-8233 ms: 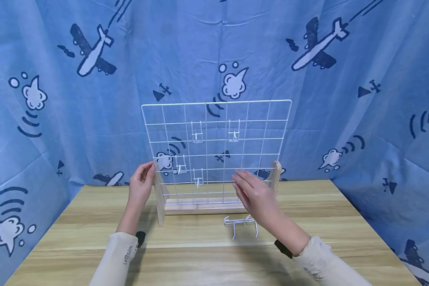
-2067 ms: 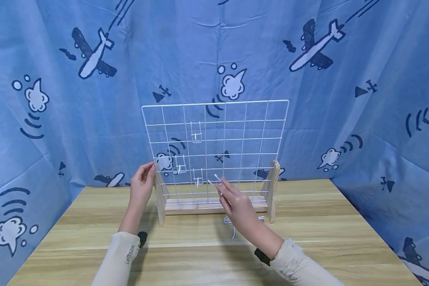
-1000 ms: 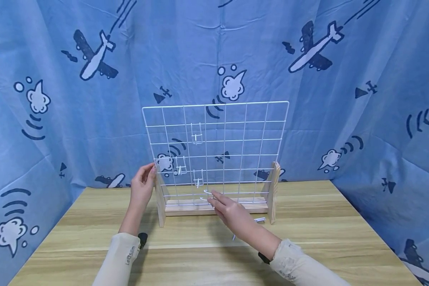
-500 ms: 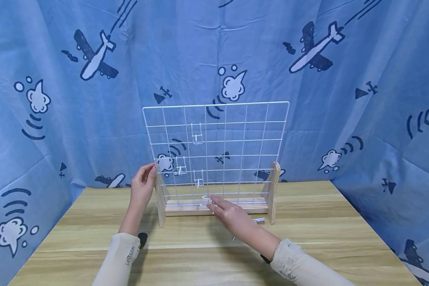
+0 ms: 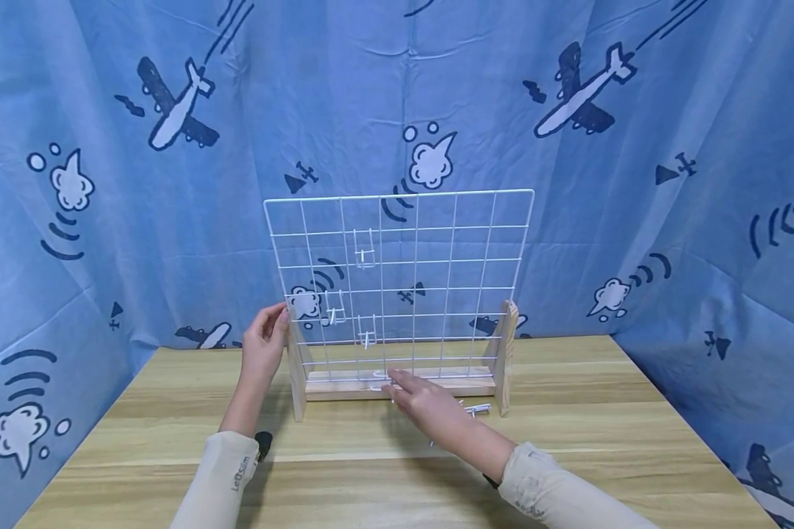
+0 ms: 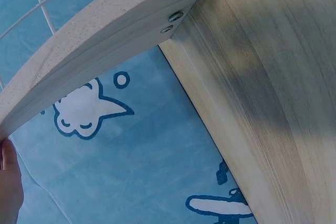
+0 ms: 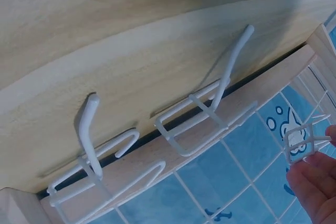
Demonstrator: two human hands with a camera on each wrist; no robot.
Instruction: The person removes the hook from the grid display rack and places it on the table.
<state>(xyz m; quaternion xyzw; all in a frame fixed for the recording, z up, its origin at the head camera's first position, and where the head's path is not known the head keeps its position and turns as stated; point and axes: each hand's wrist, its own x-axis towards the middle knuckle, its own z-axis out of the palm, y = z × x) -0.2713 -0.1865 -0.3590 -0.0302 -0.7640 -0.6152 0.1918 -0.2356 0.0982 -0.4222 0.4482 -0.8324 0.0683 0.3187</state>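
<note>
- A bare right hand (image 5: 423,404) pinches a small white wire hook with a square frame (image 7: 300,144), thumb and fingers nearly closed on it, low in front of the stand.
- The pinched hook's two slim prongs jut past the fingertips, curved ends pointing left in the head view, one above the other; its long axis lies roughly level, from right to left. Whether it touches the mesh is hard to tell.
- A bare left hand (image 5: 263,334) holds the top of the pale left wooden upright (image 5: 296,378), thumb and fingers closed around its edge.
- A white wire grid panel (image 5: 399,195) stands upright, wider than tall, between that post and the pale right wooden upright (image 5: 506,360), above a pale wooden crossbar (image 5: 344,394).
- Three white wire hooks hang upright on the panel's left half: an upper hook (image 5: 365,257), a left hook (image 5: 333,316) and a lower hook (image 5: 367,338).
- Two loose white wire hooks (image 7: 191,124) lie on the wood-grain bench (image 5: 344,477) beside the crossbar, prongs running along it, pegs pointing away from it. The right arm partly hides them in the head view.
- Behind hangs a blue curtain (image 5: 503,88) printed with airplanes and clouds.
</note>
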